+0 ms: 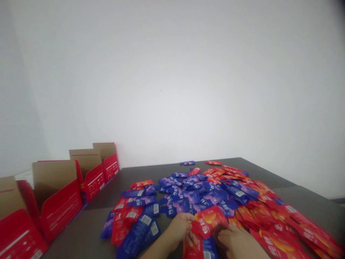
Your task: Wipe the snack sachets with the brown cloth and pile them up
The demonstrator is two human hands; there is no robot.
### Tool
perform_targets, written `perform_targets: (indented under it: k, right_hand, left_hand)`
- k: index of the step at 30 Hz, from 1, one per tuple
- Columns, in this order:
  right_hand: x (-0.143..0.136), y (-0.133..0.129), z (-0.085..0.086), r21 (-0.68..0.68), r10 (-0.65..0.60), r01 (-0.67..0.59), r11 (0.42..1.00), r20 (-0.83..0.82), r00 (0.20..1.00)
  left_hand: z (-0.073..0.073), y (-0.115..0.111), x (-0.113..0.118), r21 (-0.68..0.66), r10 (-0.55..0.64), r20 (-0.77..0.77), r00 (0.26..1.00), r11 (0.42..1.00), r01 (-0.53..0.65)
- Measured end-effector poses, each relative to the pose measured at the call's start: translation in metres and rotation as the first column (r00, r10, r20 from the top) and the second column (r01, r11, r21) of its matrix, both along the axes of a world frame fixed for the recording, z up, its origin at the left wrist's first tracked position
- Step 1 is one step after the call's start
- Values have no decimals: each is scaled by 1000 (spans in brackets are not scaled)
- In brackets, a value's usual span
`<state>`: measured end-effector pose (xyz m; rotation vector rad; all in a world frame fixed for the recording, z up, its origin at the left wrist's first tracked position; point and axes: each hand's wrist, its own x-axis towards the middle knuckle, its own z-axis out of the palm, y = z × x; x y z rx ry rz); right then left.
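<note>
Just on the near side of the blue pile (188,196), a red and orange packet (211,220) lay tipped between the person's two hands. The left hand (178,227) pinched its left edge, with the fingers curled in by it. The right hand (237,240) was bent close to its right edge, but how tight its fingers were could not be told. Having a hand at each side likely kept the packet steady, and left its front easy to see.

Nearer than the blue pile, under the held packet, part of a red packet (193,251) and a blue packet (209,247) showed side by side. Right of the blue pile was a big red pile (272,219), and left of it was a small mixed group (128,217). Maybe they were spread so both hands could reach them. Far left of the blue pile stood a row of red boxes (63,212), brown flaps up, which likely kept their tops open. The dark table (94,219) held the packets.

The left arm slanted up and right toward the blue pile. The right arm slanted up and left, with the back of its hand showing and its fingers turned inward.
</note>
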<state>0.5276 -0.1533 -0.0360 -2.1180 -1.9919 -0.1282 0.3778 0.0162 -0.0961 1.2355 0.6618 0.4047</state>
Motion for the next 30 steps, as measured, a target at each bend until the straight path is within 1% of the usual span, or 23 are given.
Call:
perform_targets:
  k: [2,4,5,7,10,14,16,18,20,22,24,26,28,30]
  right_hand:
    - [9,2,18,29,-78,79,996,-37,996]
    - [16,8,32,70,-134,136,988,-31,990]
    - [17,13,36,81,-150,151,985,-23,988]
    - [14,23,39,59,-165,166,984,-12,986]
    - [-5,36,32,24,-116,116,993,-4,993]
    - [-33,41,14,-16,72,-74,997,-60,996]
    - [-37,40,4,-54,135,-140,989,-86,987]
    - [-32,36,-2,-68,157,-165,984,-113,981]
    - [-21,32,-5,-51,121,-129,990,-124,985]
    - [-8,29,-3,-6,32,-33,999,-96,995]
    - [4,29,0,46,-71,73,996,-48,996]
    - [14,30,3,74,-131,132,988,-16,991]
    - [21,29,5,78,-148,147,986,-1,989]
    - [28,26,8,96,-151,151,984,-10,989]
  left_hand:
    - [-2,2,1,-22,-3,0,1000,1000,3]
    - [-3,2,1,-30,1,-13,1000,1000,-2]
    - [-3,3,1,-26,6,-16,1000,1000,-6]
    - [-3,2,1,-13,15,-11,1000,1000,-15]
    - [0,0,0,-1,2,-5,1000,1000,-2]
    - [7,-3,-1,43,-73,12,997,996,72]
    - [10,-4,-1,61,-89,10,996,994,88]
    - [11,-4,-1,62,-86,-6,996,994,86]
    - [11,-4,-1,50,-75,-23,997,996,76]
    - [9,-4,-2,32,-51,-25,998,998,52]
    - [7,-4,-2,18,-23,-26,999,1000,23]
    - [8,-5,-2,16,1,-35,999,1000,0]
    - [13,-5,-2,50,17,-26,1000,999,-16]
    - [25,-6,-4,158,41,-2,999,987,-40]
